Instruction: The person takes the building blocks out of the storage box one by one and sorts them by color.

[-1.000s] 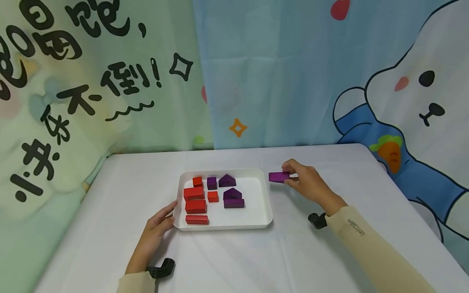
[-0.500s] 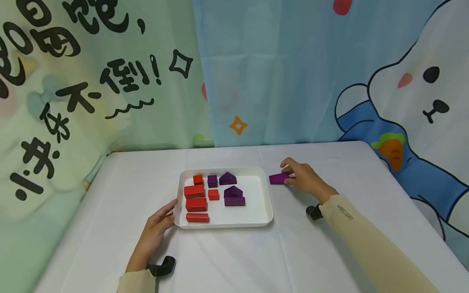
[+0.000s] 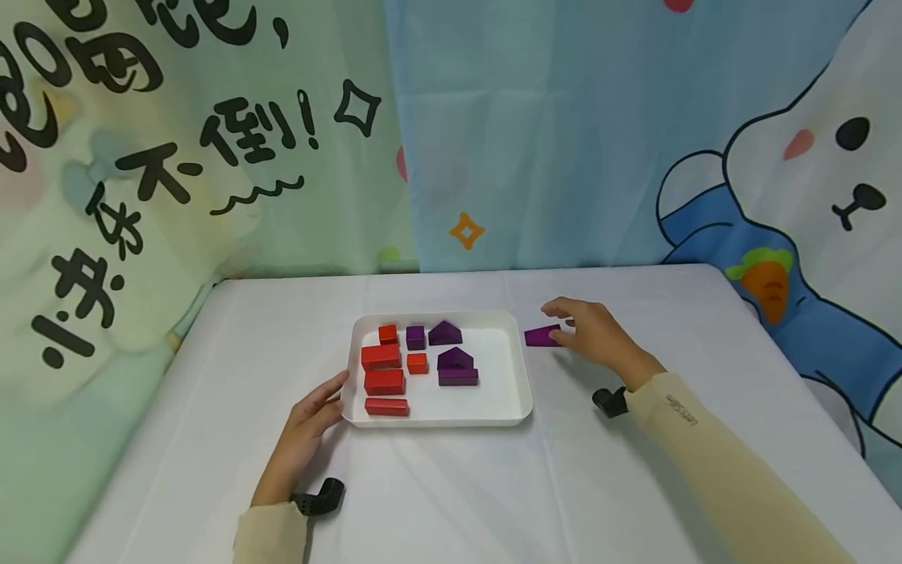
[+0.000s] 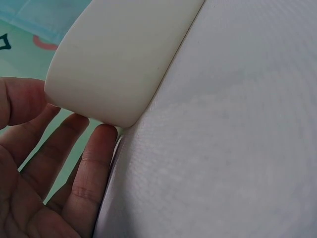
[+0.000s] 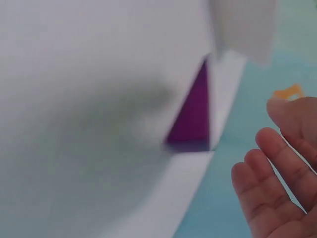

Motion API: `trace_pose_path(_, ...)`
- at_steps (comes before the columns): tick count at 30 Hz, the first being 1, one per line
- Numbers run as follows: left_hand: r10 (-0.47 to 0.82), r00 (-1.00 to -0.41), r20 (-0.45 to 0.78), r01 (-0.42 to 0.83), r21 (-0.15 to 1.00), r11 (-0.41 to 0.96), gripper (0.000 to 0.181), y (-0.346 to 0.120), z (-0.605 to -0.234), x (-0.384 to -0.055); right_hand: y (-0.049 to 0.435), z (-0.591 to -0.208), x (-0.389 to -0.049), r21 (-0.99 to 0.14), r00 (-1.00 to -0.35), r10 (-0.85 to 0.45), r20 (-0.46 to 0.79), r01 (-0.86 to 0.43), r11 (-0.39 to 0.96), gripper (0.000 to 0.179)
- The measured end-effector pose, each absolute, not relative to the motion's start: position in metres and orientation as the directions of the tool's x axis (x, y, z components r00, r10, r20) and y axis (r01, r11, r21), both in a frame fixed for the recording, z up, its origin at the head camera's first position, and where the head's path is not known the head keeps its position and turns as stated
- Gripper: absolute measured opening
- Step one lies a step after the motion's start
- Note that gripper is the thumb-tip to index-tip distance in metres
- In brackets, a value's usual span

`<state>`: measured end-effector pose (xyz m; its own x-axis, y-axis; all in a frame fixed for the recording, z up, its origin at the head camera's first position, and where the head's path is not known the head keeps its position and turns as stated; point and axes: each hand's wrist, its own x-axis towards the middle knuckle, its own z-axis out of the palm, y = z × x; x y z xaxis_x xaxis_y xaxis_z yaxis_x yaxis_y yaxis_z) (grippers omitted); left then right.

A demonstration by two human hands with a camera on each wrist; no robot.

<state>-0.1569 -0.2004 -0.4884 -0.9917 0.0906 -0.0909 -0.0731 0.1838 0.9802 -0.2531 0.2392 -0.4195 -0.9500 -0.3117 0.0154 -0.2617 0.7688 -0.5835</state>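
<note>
R hand [image 3: 592, 335], loose w/ nothing held, is by the purple block [image 3: 539, 337] on tabletop [image 3: 451, 493] just R of tray [image 3: 503, 395]; best meet its sides squarely, L hand [image 3: 308, 419] lightly touching tray's L end, fingers relaxed.

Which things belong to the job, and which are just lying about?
Likely the job:
white tray, touched by the left hand
red blocks inside it
purple blocks inside it
loose purple block near the right hand

Just around:
printed backdrop
white tablecloth
black wrist devices
</note>
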Motion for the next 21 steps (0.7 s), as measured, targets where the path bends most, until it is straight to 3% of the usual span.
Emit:
trace_pose_path(9, 0.085, -0.993, -0.087, -0.073, 0.985, 0.159, 0.051, -0.2, -0.488, -0.162, 0.196, -0.413, -0.238, -0.753, -0.913, -0.389, 0.127, -0.344, 0.561, 0.027)
trace_pose_path(14, 0.089, -0.992, -0.089, -0.075, 0.986, 0.151, 0.052, -0.2, -0.49, -0.163, 0.174, -0.421, -0.236, -0.795, -0.885, -0.458, 0.076, -0.331, 0.508, 0.023)
trace_pose_path(21, 0.078, -0.993, -0.09, -0.078, 0.985, 0.152, 0.051, -0.201, -0.491, -0.161, 0.152, -0.435, -0.236, -0.782, -0.861, -0.508, -0.005, -0.313, 0.539, 0.021)
